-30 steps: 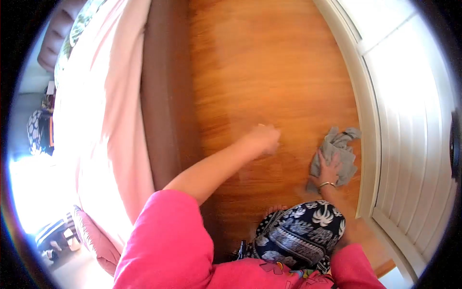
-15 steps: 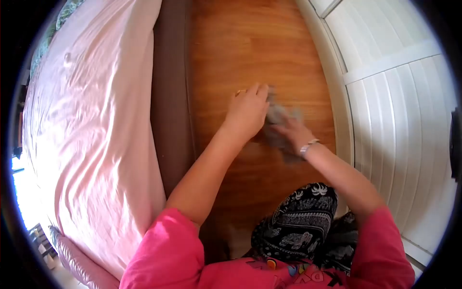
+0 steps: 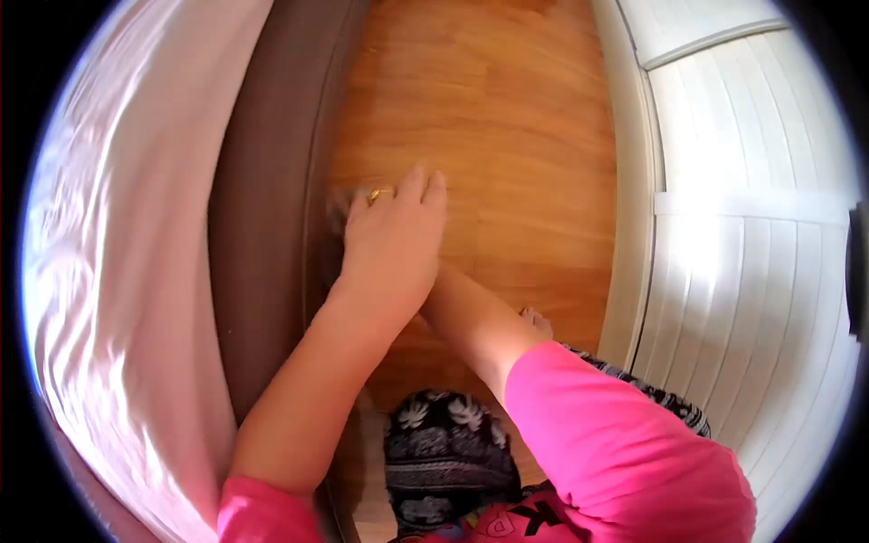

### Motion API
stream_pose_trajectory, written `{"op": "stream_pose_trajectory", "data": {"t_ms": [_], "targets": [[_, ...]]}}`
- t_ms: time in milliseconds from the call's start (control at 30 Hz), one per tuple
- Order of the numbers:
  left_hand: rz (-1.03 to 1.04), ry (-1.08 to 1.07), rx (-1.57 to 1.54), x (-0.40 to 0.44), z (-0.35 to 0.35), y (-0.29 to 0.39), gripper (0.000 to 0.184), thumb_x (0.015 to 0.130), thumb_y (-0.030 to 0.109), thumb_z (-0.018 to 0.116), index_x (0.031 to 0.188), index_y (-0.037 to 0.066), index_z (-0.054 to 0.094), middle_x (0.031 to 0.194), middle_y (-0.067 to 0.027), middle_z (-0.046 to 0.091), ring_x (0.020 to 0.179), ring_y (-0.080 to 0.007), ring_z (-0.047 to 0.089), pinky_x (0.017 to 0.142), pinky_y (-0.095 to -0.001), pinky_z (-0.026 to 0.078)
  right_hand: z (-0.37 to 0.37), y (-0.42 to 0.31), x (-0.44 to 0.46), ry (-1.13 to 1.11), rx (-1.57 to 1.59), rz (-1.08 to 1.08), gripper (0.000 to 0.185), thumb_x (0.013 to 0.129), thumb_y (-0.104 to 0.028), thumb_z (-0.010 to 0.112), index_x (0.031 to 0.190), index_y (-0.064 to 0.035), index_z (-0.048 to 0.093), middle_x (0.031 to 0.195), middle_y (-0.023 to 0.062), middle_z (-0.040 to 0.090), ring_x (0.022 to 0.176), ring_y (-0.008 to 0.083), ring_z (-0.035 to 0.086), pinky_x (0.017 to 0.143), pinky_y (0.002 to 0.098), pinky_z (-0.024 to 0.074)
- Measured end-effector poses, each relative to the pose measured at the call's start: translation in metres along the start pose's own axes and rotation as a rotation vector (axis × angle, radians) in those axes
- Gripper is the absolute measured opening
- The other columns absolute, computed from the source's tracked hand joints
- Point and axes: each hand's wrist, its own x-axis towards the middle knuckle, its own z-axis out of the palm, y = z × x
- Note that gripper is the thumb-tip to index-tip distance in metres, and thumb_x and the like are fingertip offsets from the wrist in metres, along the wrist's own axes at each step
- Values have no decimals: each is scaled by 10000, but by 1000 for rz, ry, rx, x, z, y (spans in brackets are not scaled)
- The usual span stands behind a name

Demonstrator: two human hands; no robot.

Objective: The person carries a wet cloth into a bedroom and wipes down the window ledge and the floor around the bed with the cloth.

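Observation:
My left hand (image 3: 394, 226), with a gold ring, is over the wooden floor (image 3: 525, 136), back upward and fingers stretched forward. Beneath it passes my right forearm (image 3: 475, 321), reaching across to the left; my right hand is hidden under the left one. A small blurred piece of grey cloth (image 3: 339, 206) shows left of my left hand, beside the brown bed base. How my right hand's fingers lie on the cloth cannot be seen.
Along the left runs the brown bed base (image 3: 262, 190) with a pink sheet (image 3: 136, 271) above it. White panelled doors (image 3: 715, 299) and their cream bottom frame (image 3: 634, 181) line the right. My knee in patterned trousers (image 3: 448, 462) and a bare foot (image 3: 536, 319) are near the bottom.
My right hand has swept the grey cloth from the right side of the floor leftward to the bed base, passing under my left hand. My left hand has shifted left, and the view has turned.

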Motion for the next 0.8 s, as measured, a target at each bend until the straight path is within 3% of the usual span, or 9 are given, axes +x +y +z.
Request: {"op": "stream_pose_trajectory", "data": {"t_ms": [133,167,300,433,500,600,667,700,800], "targets": [[-37,-67,17,3,-3,-1,423,909,192,560,1295,40,482,1302,-155,521,1136,-330,553,945,-464,427,-62,99,20,33,323,355,828,737,-543,711,1392,-120,432,1449,128,408,1338,328,365,1087,408,323],[-48,-86,55,2,-3,0,418,914,201,556,1292,38,484,1309,-157,515,1131,-333,554,947,-460,425,-37,144,14,303,335,364,863,715,-520,747,1380,-68,432,1433,147,423,1323,331,384,1083,384,337],[-40,-189,63,13,3,17,424,928,233,539,1301,38,483,1323,-156,505,1128,-327,557,942,-458,427,-7,302,-138,358,470,550,785,850,-396,671,1451,-50,303,1496,191,308,1378,327,304,1134,390,264],[-15,-319,112,22,28,52,467,922,278,553,1317,42,477,1342,-172,490,1109,-313,568,917,-449,433,-17,368,-235,86,543,984,837,853,-351,646,1511,-180,156,1519,205,251,1413,347,228,1141,432,250],[-27,-430,158,17,25,39,538,906,272,577,1380,70,420,1379,-191,454,1091,-304,573,878,-438,447,-30,343,-191,-134,-15,1071,901,783,-405,676,1503,-160,193,1457,217,360,1358,379,324,1111,443,302],[-8,-134,67,13,8,32,609,891,225,590,1437,107,347,1387,-176,452,1053,-304,586,856,-444,459,-58,256,-119,28,-59,408,768,679,-379,709,1357,-113,467,1225,219,567,1160,412,495,995,465,397],[4,-27,80,15,-12,30,638,880,199,594,1452,120,323,1360,-160,477,1024,-297,594,848,-437,465,-80,163,-67,-29,-218,-108,572,778,-377,627,1287,-133,536,1238,195,564,1145,359,515,986,448,417],[30,78,82,17,-24,30,669,869,173,597,1466,134,298,1334,-145,503,996,-291,602,839,-429,472,-127,110,-53,-48,61,-282,498,809,-300,647,1275,-152,557,1325,160,514,1228,369,442,1002,462,399],[-61,-84,13,31,17,10,646,858,148,589,1449,121,330,1230,-124,569,955,-285,610,839,-414,478,-68,96,42,-44,-179,-253,630,765,-469,703,1314,-217,524,1486,93,311,1303,326,386,1001,450,435]]}}
